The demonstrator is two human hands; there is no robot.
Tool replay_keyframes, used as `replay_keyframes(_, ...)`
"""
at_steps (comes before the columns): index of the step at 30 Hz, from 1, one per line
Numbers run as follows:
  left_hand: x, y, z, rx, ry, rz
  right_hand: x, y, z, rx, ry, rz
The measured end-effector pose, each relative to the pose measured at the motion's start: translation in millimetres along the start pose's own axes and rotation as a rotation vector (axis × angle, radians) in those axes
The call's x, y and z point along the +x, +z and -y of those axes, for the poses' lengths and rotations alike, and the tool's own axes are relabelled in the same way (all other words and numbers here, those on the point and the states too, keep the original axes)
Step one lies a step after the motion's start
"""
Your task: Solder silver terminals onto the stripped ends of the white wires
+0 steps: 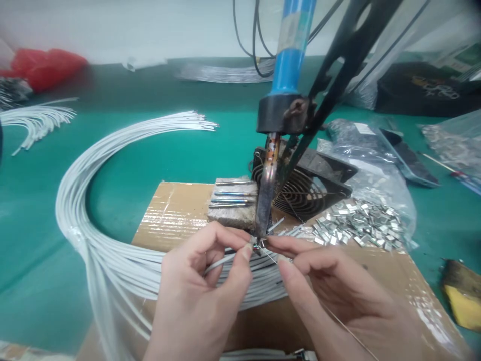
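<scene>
My left hand (210, 281) pinches the end of a white cable (220, 262), with small coloured wires showing at its tip. In my right hand (330, 286) a thin strand of solder wire (349, 331) runs between thumb and fingers, and the index fingertip touches a small metal connector piece (263, 242). Both hands' fingertips meet right under the tip of a soldering iron (266, 200), which hangs in a stand with a blue handle (289, 65). Beneath the hands lies a thick bundle of white cables (124, 265). The exact contact at the tip is too small to make out.
Cardboard (180, 210) covers the work spot. A block with metal rods (233, 200) and a black fan (308, 190) stand behind the iron. Many small metal shells (361, 223) lie heaped at right, beside plastic bags (387, 165). A yellow sponge (464, 301) sits far right.
</scene>
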State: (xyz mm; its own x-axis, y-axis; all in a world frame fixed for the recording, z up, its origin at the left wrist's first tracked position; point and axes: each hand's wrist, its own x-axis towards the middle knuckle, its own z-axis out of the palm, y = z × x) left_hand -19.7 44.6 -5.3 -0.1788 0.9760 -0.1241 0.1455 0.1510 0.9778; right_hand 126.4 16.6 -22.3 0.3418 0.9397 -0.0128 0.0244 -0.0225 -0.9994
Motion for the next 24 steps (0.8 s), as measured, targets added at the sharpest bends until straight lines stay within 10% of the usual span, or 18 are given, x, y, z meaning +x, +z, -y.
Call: replay_keyframes(24, -0.6, -3.6, -0.5, 0.001, -0.010, 0.027, 2.0, -3.9, -4.9, -0.007, -0.023, 0.030)
